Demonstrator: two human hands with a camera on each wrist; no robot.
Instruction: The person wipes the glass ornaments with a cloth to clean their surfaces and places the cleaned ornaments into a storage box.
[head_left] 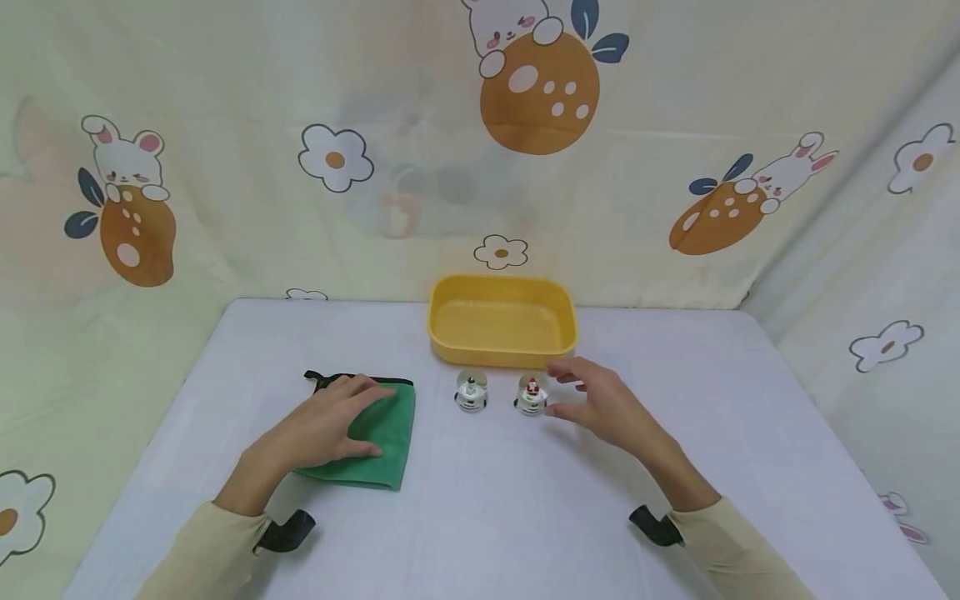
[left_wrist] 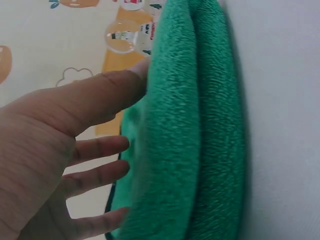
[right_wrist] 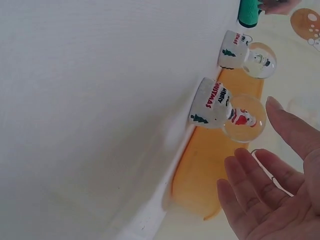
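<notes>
A folded green towel (head_left: 386, 433) with a black edge and loop lies on the left of the table. Over it is my left hand (head_left: 326, 423), thumb and fingers spread; in the left wrist view the fingertips reach the fluffy towel (left_wrist: 175, 130), and whether they touch is hard to tell. Two small snow globes stand side by side: one with a snowman figure (head_left: 472, 393), one with a red Santa figure (head_left: 532, 395). Right beside the Santa globe, my right hand (head_left: 600, 404) has its thumb and fingers apart around its right side. The right wrist view shows the Santa globe (right_wrist: 220, 110) outside the fingers.
A yellow rectangular bin (head_left: 502, 357) stands directly behind the globes at the table's back edge. The white tabletop (head_left: 495, 517) meets a patterned curtain (head_left: 420, 150) at the back.
</notes>
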